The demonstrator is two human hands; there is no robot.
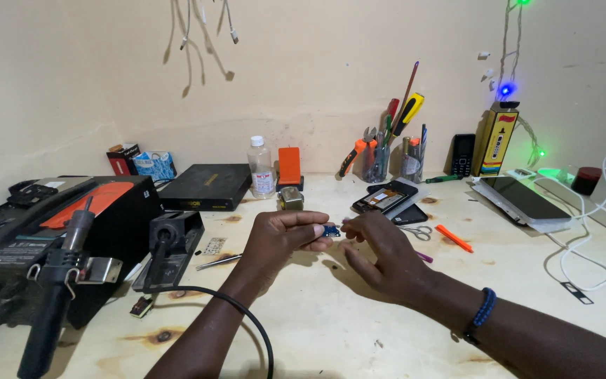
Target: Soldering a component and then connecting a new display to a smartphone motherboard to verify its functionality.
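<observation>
- Workbench (pixel 331 330) of pale wood carries everything; a black hot-air station (pixel 50 231) sits far left.
- Disassembled phone (pixel 386 198) lies just behind the hands.
- Left hand (pixel 282 238) pinches shut on a small blue circuit board (pixel 331 230), held above the bench.
- Right hand (pixel 380 256), fingers loosely spread, touches the board's other end with fingertip and thumb.
- The board looks light, stiff and fragile: best gripped by its edges.

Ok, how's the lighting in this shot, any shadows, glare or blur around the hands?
Head view: soft, even light; faint shadows under the left hand and right hand; the small blue part they pinch is slightly blurred; coloured lights flare; edges bow from the wide lens.
</observation>
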